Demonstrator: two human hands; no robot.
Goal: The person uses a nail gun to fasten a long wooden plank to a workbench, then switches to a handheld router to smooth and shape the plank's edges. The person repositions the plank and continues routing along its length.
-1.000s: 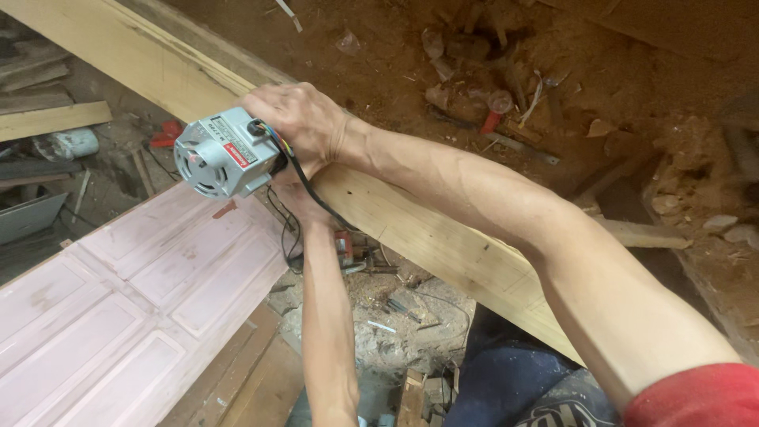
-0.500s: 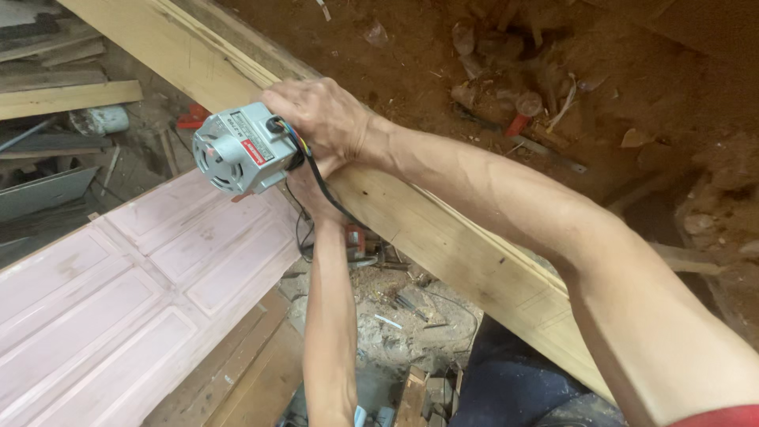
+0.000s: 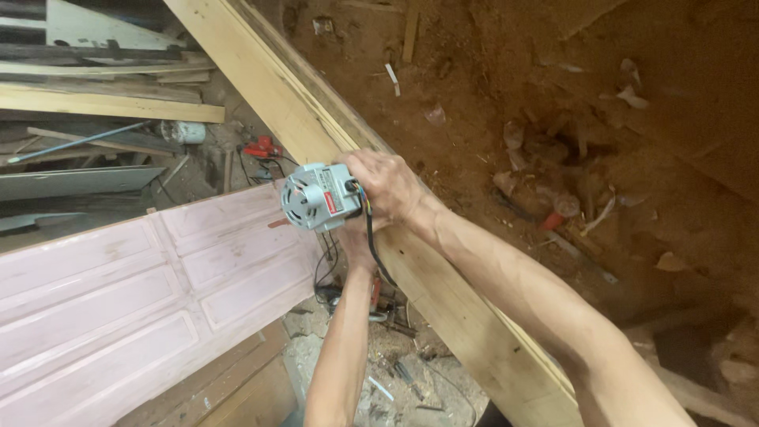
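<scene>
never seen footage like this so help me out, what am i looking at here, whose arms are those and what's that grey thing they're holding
The picture comes from a camera worn on a person's head, looking down, so the two bare arms reaching in from the bottom are that person's own.

The right hand grips the top of a small grey power tool, round-bodied with vent slots on its end and a black cord hanging from it. The left hand comes up from below and is mostly hidden under the tool, so how it grips cannot be seen.

The tool sits against the edge of a long pale wooden plank that runs slantwise across the view. To the left lies a pink panelled door, laid flat. Behind it are stacked boards and scraps. To the right is reddish dirt ground with bits of litter.
</scene>
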